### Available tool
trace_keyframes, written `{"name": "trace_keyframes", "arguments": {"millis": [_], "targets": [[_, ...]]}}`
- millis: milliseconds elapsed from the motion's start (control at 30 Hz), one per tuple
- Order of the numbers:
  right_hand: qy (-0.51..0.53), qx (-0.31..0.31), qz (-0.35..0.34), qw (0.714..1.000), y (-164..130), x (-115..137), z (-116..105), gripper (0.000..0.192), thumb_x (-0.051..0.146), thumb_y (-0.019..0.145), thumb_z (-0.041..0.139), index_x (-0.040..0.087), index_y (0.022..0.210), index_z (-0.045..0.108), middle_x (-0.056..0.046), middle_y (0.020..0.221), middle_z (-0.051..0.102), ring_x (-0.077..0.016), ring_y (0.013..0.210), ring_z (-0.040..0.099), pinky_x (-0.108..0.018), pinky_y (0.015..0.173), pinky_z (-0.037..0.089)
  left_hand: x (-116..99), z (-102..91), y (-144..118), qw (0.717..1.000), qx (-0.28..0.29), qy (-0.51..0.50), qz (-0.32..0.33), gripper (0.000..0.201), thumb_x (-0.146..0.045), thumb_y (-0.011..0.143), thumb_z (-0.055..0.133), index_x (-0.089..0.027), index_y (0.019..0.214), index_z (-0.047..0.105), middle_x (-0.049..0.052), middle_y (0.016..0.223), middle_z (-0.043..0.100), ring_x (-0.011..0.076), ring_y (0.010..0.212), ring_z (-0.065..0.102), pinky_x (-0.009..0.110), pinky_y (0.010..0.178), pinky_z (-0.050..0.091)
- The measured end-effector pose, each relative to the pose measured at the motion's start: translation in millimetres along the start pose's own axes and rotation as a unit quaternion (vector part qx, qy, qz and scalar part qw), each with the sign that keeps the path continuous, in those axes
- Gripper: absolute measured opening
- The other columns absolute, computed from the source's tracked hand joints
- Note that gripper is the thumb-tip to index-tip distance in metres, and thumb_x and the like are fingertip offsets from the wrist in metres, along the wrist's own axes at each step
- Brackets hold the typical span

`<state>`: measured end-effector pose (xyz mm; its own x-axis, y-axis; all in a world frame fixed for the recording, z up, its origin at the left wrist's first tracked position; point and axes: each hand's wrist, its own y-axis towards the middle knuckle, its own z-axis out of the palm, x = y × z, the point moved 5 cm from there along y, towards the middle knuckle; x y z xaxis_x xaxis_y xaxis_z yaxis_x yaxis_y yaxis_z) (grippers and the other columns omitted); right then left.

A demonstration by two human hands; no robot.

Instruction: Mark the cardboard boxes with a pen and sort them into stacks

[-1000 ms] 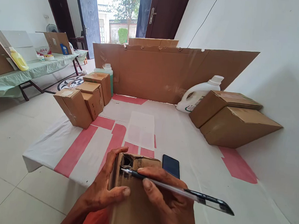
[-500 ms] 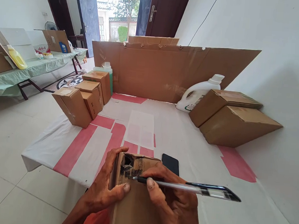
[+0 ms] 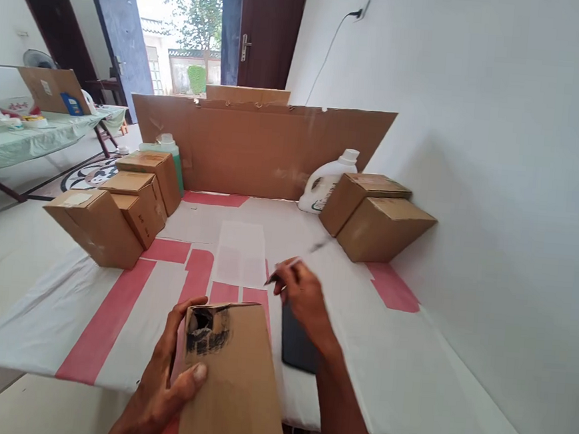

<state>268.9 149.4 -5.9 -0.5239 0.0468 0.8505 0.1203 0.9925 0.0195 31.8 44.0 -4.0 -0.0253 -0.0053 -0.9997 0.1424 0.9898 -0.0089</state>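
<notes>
My left hand [image 3: 166, 378] grips the left side of a brown cardboard box [image 3: 234, 380] held close in front of me; a black scribbled patch covers its top left corner. My right hand [image 3: 306, 298] is stretched forward over the white and red sheet [image 3: 398, 359], holding a pen [image 3: 296, 261] that looks blurred. A dark phone [image 3: 296, 348] lies on the sheet right under my right wrist.
Several small cardboard boxes [image 3: 114, 210] stand at the left, with a green bottle [image 3: 167, 147] behind them. Two boxes [image 3: 377, 217] and a white jug [image 3: 325, 180] sit at the right by the wall. A tall cardboard sheet [image 3: 259, 148] closes the back.
My right hand has lifted the pen off the box and swung forward over the sheet. The view has pulled back and turned right; the box now sits lower in front of me.
</notes>
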Motion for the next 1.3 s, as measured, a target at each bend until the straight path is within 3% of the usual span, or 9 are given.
{"name": "trace_keyframes", "arguments": {"millis": [133, 333, 500, 600, 700, 1000, 1100, 1233, 1300], "targets": [[-0.145, 0.076, 0.083, 0.983, -1.8, -49.7, 41.7, 0.017, 0.019, 0.094, 0.059, 0.02, 0.077, 0.058, -0.01, 0.08, 0.074, -0.0236, 0.077, 0.071, -0.029, 0.068, 0.044, -1.8, -0.5, 0.5, 1.0, -0.023, 0.0, -0.007, 0.087, -0.07, 0.078, 0.069, -0.028, 0.149, 0.043, 0.01, 0.149, 0.055, 0.042, 0.14, 0.051, 0.049, 0.112, 0.045], [-0.263, 0.113, 0.142, 0.948, -19.4, -71.4, 75.9, 0.018, 0.013, 0.095, 0.058, 0.01, 0.11, 0.067, -0.024, 0.106, 0.076, -0.0351, 0.101, 0.075, -0.035, 0.074, 0.046, -4.2, -0.4, 1.3, 0.999, -0.042, 0.018, -0.012, 0.089, -0.072, 0.074, 0.071, -0.027, 0.148, 0.048, 0.01, 0.145, 0.06, 0.043, 0.137, 0.054, 0.048, 0.11, 0.048], [-0.297, 0.07, 0.143, 0.941, -34.9, -79.0, 53.2, 0.025, 0.029, 0.102, 0.056, 0.012, 0.119, 0.064, -0.021, 0.116, 0.074, -0.0341, 0.109, 0.071, -0.037, 0.083, 0.051, -1.5, -0.4, -0.5, 0.999, -0.035, 0.009, -0.012, 0.089, -0.071, 0.076, 0.07, -0.027, 0.149, 0.047, 0.01, 0.145, 0.06, 0.0422, 0.137, 0.054, 0.049, 0.112, 0.048], [-0.323, -0.009, 0.17, 0.931, -57.9, -91.3, 26.5, 0.035, 0.035, 0.1, 0.059, 0.009, 0.125, 0.06, -0.028, 0.134, 0.062, -0.0427, 0.131, 0.056, -0.049, 0.098, 0.048, -0.2, -0.7, -0.7, 0.999, -0.041, -0.007, -0.008, 0.087, -0.07, 0.076, 0.072, -0.028, 0.148, 0.048, 0.01, 0.145, 0.061, 0.0418, 0.136, 0.056, 0.047, 0.108, 0.052], [-0.314, -0.053, 0.216, 0.923, -77.5, -107.7, 9.6, 0.046, 0.037, 0.091, 0.07, 0.004, 0.12, 0.06, -0.033, 0.129, 0.059, -0.0505, 0.129, 0.054, -0.057, 0.097, 0.048, -0.7, 0.2, 0.0, 0.999, -0.049, -0.02, -0.003, 0.084, -0.07, 0.075, 0.072, -0.028, 0.145, 0.051, 0.009, 0.142, 0.063, 0.0413, 0.133, 0.059, 0.043, 0.1, 0.056], [-0.048, -0.052, 0.202, 0.977, -75.1, -134.6, 11.2, 0.023, 0.038, 0.082, 0.065, 0.02, 0.096, 0.062, -0.016, 0.102, 0.077, -0.0352, 0.098, 0.074, -0.041, 0.082, 0.056, 0.4, -0.3, -4.6, 1.0, -0.018, 0.001, 0.006, 0.086, -0.071, 0.078, 0.069, -0.028, 0.149, 0.045, 0.01, 0.148, 0.059, 0.0429, 0.139, 0.053, 0.049, 0.11, 0.049], [0.096, -0.025, 0.179, 0.979, -88.8, -128.3, 10.2, 0.036, 0.046, 0.086, 0.062, 0.018, 0.109, 0.064, -0.012, 0.104, 0.08, -0.0316, 0.1, 0.077, -0.04, 0.085, 0.06, 1.9, -1.4, -6.2, 1.0, -0.023, -0.008, 0.007, 0.086, -0.07, 0.078, 0.07, -0.028, 0.149, 0.045, 0.011, 0.147, 0.059, 0.0435, 0.139, 0.052, 0.05, 0.11, 0.049], [0.433, -0.017, 0.206, 0.877, -120.2, -92.4, -8.4, 0.063, 0.051, 0.077, 0.087, 0.016, 0.124, 0.066, -0.015, 0.124, 0.076, -0.0343, 0.111, 0.076, -0.045, 0.092, 0.062, 3.0, 1.7, -7.0, 1.0, -0.015, -0.023, 0.003, 0.085, -0.068, 0.08, 0.069, -0.026, 0.15, 0.044, 0.013, 0.15, 0.055, 0.0436, 0.141, 0.051, 0.052, 0.113, 0.045], [0.488, -0.038, 0.2, 0.849, -134.0, -62.3, -25.9, 0.061, 0.047, 0.074, 0.092, 0.019, 0.124, 0.07, -0.014, 0.131, 0.074, -0.0311, 0.109, 0.076, -0.041, 0.089, 0.063, 2.5, 3.5, -6.9, 1.0, -0.007, -0.022, 0.008, 0.084, -0.067, 0.081, 0.069, -0.026, 0.15, 0.045, 0.014, 0.151, 0.054, 0.0437, 0.142, 0.049, 0.051, 0.113, 0.045]]}}
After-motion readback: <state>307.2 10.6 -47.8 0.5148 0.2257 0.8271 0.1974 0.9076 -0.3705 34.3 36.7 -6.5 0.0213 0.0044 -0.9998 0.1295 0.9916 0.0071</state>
